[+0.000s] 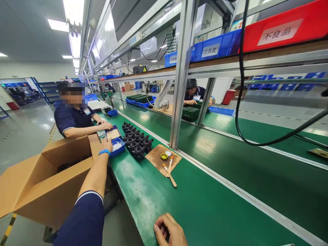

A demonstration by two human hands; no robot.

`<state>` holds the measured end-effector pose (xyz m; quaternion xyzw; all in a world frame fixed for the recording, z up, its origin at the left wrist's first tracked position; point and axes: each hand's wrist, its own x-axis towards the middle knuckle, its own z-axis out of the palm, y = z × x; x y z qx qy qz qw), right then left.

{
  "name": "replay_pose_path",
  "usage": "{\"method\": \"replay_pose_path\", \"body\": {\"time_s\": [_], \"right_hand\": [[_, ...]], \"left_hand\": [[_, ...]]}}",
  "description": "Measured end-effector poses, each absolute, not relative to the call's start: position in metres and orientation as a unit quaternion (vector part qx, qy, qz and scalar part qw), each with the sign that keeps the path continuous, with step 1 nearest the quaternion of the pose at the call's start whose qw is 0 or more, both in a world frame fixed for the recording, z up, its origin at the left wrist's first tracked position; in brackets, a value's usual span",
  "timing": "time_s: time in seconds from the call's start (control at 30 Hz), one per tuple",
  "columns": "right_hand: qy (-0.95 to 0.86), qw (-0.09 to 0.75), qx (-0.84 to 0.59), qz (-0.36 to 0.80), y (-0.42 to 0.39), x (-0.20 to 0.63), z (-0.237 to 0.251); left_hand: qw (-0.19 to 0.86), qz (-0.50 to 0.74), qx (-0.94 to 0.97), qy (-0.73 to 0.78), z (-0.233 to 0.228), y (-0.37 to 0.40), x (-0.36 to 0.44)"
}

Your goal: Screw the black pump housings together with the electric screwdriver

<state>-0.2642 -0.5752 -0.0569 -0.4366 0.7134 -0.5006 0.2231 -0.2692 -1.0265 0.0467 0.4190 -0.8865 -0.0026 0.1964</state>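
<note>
Green counter (pixel 205 191) fills center frame. Cardboard box (pixel 46 177) lower left, open. Left hand (pixel 107 145) stretched over blue tray (pixel 118 147) mid-left, fingers probably bent at its edge, hard to tell. Right hand (pixel 170 230) bottom center, fingers curled loosely, empty.

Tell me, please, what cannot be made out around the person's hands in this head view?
- Left hand: its fingers reach into the small blue plastic tray; the grip is hidden behind the hand.
- Right hand: curled and cut off by the bottom edge; anything inside is hidden.
- Open brown cardboard box: its contents are dark and shadowed.
- Black moulded parts: too small to identify.
</note>
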Motion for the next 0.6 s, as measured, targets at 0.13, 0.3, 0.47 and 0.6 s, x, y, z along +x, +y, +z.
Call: {"method": "replay_pose_path", "body": {"time_s": [0.13, 0.3, 0.47, 0.6], "right_hand": [[0.715, 0.226, -0.439, -0.494, -0.578, -0.264, -0.064], [0.711, 0.221, -0.444, -0.499, -0.577, -0.264, -0.067], [0.708, 0.22, -0.433, -0.513, -0.576, -0.265, -0.061], [0.715, 0.207, -0.394, -0.539, -0.581, -0.264, -0.048]], "left_hand": [[0.228, 0.004, 0.409, -0.883, 0.057, -1.027, -0.3], [0.177, -0.003, 0.37, -0.912, 0.056, -1.015, -0.335], [0.117, -0.012, 0.362, -0.925, 0.042, -1.004, -0.344], [0.093, -0.014, 0.348, -0.933, 0.034, -1.002, -0.34]]}}
